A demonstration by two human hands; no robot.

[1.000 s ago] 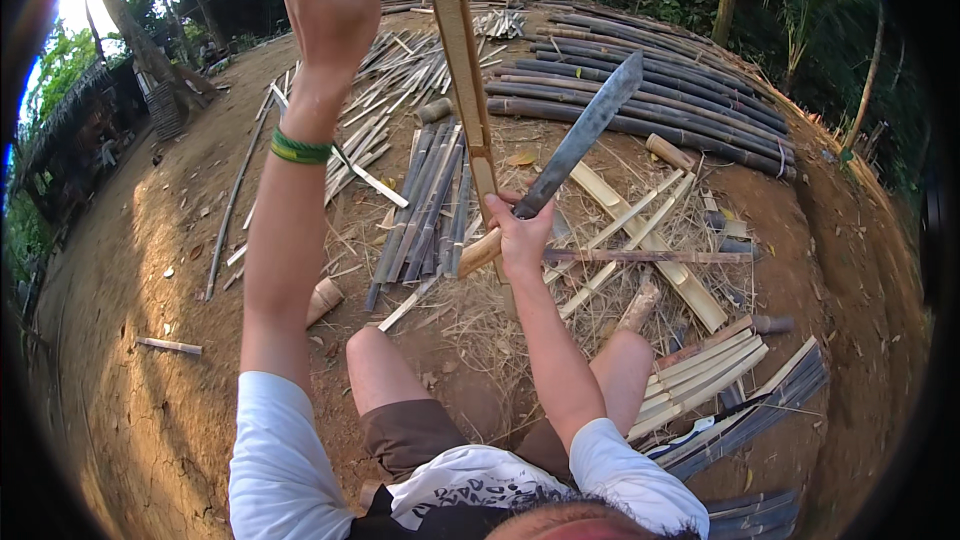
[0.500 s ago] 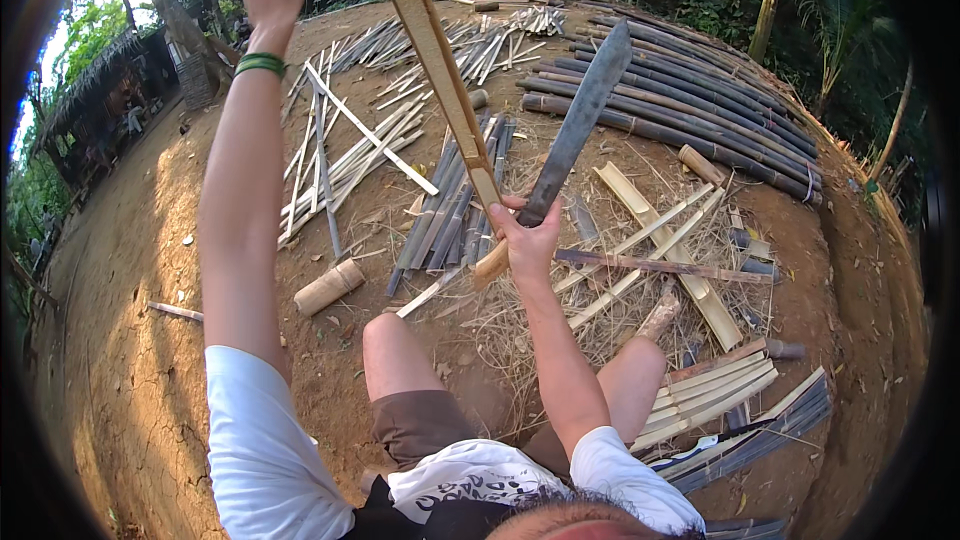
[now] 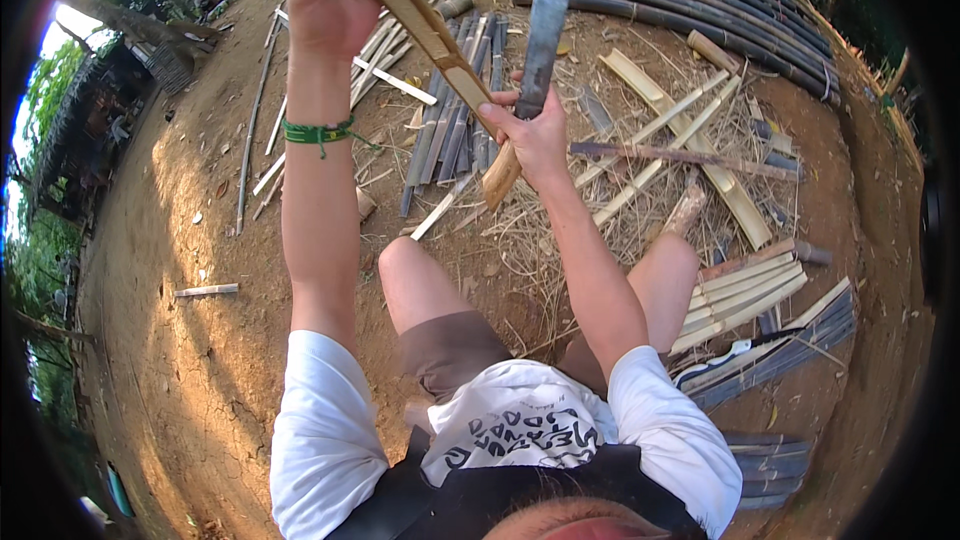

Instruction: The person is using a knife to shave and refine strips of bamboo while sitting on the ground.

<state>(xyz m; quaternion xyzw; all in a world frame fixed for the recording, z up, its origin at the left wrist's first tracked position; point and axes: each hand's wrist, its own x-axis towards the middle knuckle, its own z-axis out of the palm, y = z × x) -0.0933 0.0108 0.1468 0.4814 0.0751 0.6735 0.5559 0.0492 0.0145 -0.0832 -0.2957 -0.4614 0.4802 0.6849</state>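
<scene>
A split bamboo piece point(image 3: 420, 22) slants up and to the left in front of me, its pale inner face showing. Near its upper end, my left hand point(image 3: 338, 5) is closed around it, with a green bracelet point(image 3: 315, 132) at the wrist. My right hand point(image 3: 532, 135) grips a machete point(image 3: 550, 25) at the handle, and its thumb and fingers also pinch the lower end of the bamboo. The machete's dark blade points away from me, its tip cut off by the upper edge. Below the fist sticks out the pale wooden handle end point(image 3: 501, 176).
Dark bamboo poles point(image 3: 690, 15) lie stacked at the far right. Split dark strips point(image 3: 455, 105) are beyond my left knee. Wide bamboo halves point(image 3: 690, 150) cross over dry shavings to the right. More pale strips point(image 3: 745, 300) and a saw-like tool point(image 3: 715, 365) lie beside my right leg.
My left hand has come down from its raised place at the upper left and taken hold of the bamboo piece. The machete stands more upright, and the whole view has shifted.
</scene>
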